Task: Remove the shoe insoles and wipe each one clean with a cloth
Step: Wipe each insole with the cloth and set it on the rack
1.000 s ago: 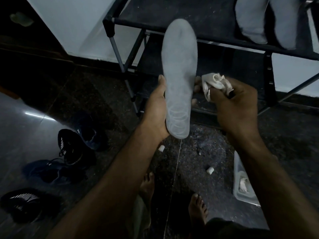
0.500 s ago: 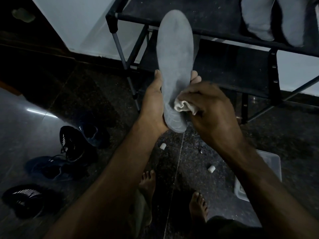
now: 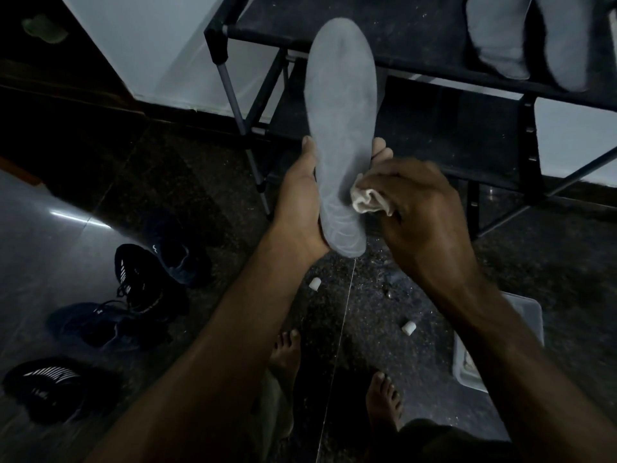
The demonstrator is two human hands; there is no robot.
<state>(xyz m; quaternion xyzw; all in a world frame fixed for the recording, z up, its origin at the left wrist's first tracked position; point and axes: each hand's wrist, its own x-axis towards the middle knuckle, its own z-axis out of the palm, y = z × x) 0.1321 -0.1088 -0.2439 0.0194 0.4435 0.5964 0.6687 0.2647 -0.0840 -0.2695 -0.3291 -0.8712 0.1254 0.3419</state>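
Observation:
A grey insole [image 3: 340, 105] stands upright in front of me, heel end down. My left hand [image 3: 300, 202] grips it round the lower half, thumb on the left edge and fingertips showing past the right edge. My right hand [image 3: 417, 208] holds a crumpled white cloth [image 3: 369, 198] bunched in its fingers and presses it against the insole's lower right face. Two more grey insoles [image 3: 494, 38] lie on the top shelf of the black shoe rack [image 3: 434, 135].
Several dark sneakers [image 3: 143, 282] lie on the dark stone floor at the left. A clear plastic tub [image 3: 467, 365] sits on the floor under my right forearm. Two small white caps [image 3: 408, 327] lie near my bare feet [image 3: 283, 349]. A white wall stands behind the rack.
One second ago my right hand held the cloth off the insole at its right. It then moved left onto the insole's lower part and stays pressed there now.

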